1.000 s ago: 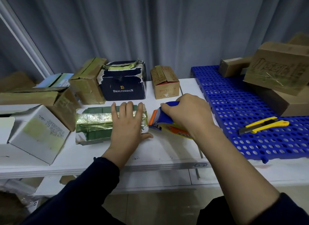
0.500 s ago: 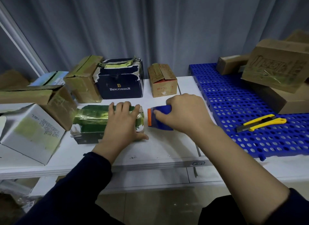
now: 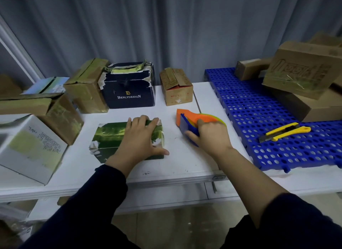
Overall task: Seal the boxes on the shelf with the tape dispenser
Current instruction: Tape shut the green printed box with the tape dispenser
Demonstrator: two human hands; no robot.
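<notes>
Pressing down on the green box (image 3: pixel 111 137) w/ the left hand (image 3: pixel 137 139), fingers flat, mid shelf (image 3: pixel 175 165) — right hand (image 3: pixel 211 135) is gripping the tape dispenser (image 3: pixel 187 119) just beside it, not touching. Risk imo: light box sliding when tape tugs, seam wrinkling.

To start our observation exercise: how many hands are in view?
2: the left hand lies on the green box; the right hand grips the tape dispenser beside it. None seem hidden.
</notes>
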